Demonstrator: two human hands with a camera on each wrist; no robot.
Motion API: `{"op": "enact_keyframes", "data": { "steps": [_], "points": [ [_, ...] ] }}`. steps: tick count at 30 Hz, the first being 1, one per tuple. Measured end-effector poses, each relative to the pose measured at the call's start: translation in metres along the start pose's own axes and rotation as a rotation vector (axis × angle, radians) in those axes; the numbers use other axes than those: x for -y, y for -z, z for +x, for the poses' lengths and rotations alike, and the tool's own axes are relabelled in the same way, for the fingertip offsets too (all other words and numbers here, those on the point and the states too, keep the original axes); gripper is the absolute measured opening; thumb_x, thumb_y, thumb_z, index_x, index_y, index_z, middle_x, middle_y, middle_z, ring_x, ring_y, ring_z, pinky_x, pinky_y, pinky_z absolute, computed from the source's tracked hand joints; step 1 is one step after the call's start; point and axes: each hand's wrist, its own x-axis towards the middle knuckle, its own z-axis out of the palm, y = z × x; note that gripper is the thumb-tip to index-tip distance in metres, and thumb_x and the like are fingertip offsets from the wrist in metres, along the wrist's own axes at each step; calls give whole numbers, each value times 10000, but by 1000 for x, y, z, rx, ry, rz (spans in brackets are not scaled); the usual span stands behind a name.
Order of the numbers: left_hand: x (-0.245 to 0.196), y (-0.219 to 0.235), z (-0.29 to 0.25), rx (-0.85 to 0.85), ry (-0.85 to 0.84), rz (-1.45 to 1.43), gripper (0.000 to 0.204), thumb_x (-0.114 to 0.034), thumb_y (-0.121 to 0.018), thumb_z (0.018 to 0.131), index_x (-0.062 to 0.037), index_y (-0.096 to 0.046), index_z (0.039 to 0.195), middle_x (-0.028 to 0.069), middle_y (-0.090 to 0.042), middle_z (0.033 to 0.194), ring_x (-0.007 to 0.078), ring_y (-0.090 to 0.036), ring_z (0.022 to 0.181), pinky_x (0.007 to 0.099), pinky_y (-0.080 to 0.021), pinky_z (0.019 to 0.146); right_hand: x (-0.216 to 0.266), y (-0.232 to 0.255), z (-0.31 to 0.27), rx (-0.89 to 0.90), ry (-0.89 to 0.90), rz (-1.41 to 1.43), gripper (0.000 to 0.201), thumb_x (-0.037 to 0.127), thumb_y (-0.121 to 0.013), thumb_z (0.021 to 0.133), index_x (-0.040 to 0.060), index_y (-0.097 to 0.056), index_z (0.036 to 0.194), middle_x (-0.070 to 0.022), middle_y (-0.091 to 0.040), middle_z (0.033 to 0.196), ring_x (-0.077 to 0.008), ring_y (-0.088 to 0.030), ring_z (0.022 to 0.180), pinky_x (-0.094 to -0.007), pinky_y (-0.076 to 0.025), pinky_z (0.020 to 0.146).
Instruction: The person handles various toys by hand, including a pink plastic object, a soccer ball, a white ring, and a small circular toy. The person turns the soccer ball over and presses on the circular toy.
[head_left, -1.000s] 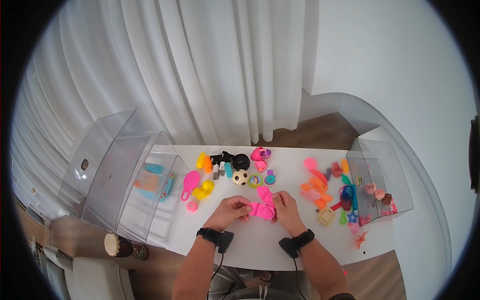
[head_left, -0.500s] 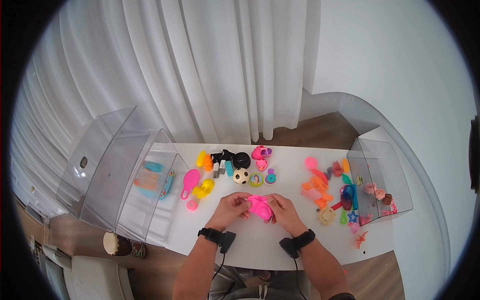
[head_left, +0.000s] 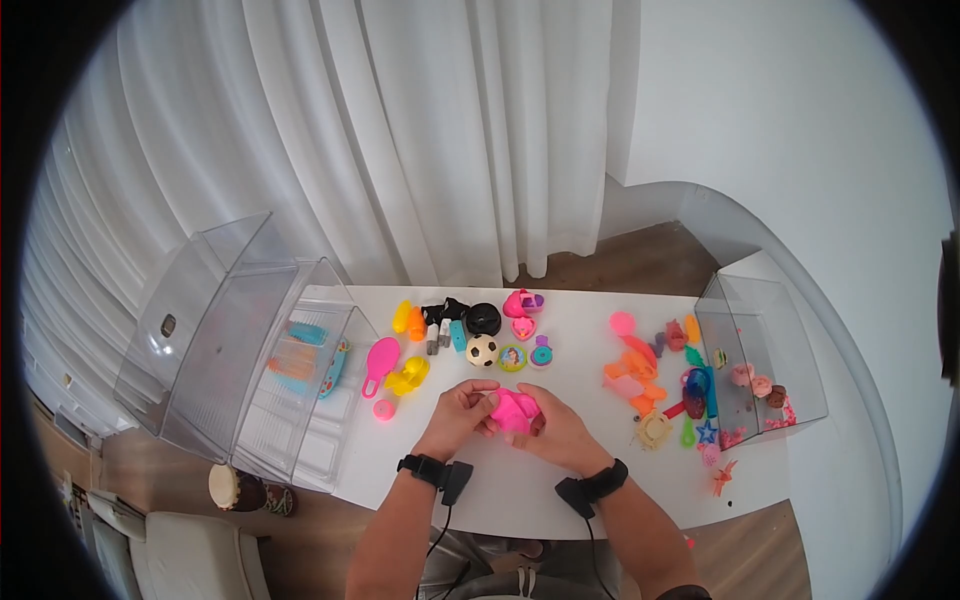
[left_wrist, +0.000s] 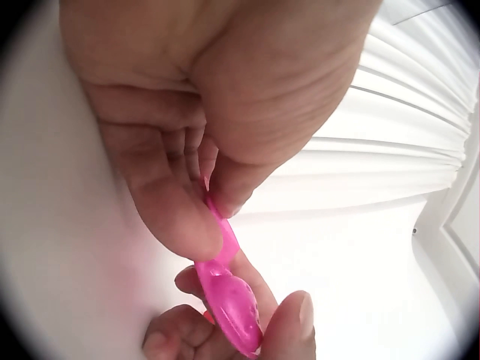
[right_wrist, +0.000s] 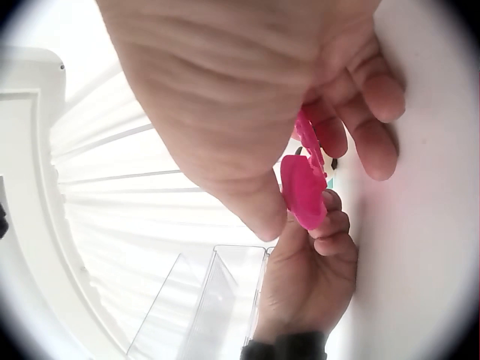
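Observation:
Both hands hold one pink moulded plastic toy (head_left: 513,408) over the near middle of the white table. My left hand (head_left: 458,418) pinches its left end between thumb and fingers. In the left wrist view the toy (left_wrist: 234,304) is a thin piece with a rounded, shiny bulge. My right hand (head_left: 562,432) holds the other end, thumb on the near side and fingers behind. The right wrist view shows the toy (right_wrist: 304,191) with a bumpy edge, beside the right thumb, while other fingers of that hand stand apart from it.
Beyond the hands lie a soccer ball (head_left: 482,350), a black round piece (head_left: 483,319) and small toys. A pink paddle (head_left: 381,361) and yellow pieces (head_left: 408,377) are left, by an open clear case (head_left: 300,400). Orange toys (head_left: 640,372) and a clear bin (head_left: 790,350) stand right.
The pink toy's raised upper part has folded down and it now looks more compact. My right hand has shifted its hold, with the thumb lower along the toy's near side.

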Motion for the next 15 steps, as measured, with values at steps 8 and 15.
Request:
{"op": "enact_keyframes", "data": {
  "steps": [8, 15],
  "points": [
    [4, 2, 3, -19, 5, -11, 306, -154, -671, 1071, 4, -670, 1333, 65, -732, 1026, 114, -680, 733, 267, -587, 676, -6, -10, -2, -104, 117, -179, 726, 327, -863, 871, 55, -545, 1465, -144, -666, 1183, -254, -707, 944, -371, -586, 862],
    [3, 2, 3, -26, 21, -9, 274, -191, -647, 1087, -1, -683, 1281, 57, -731, 983, 114, -674, 713, 262, -583, 666, -8, -11, 0, -121, 103, -130, 456, 252, -773, 964, 24, -627, 1331, -135, -727, 985, -251, -709, 800, -374, -582, 759]
  ]
}}
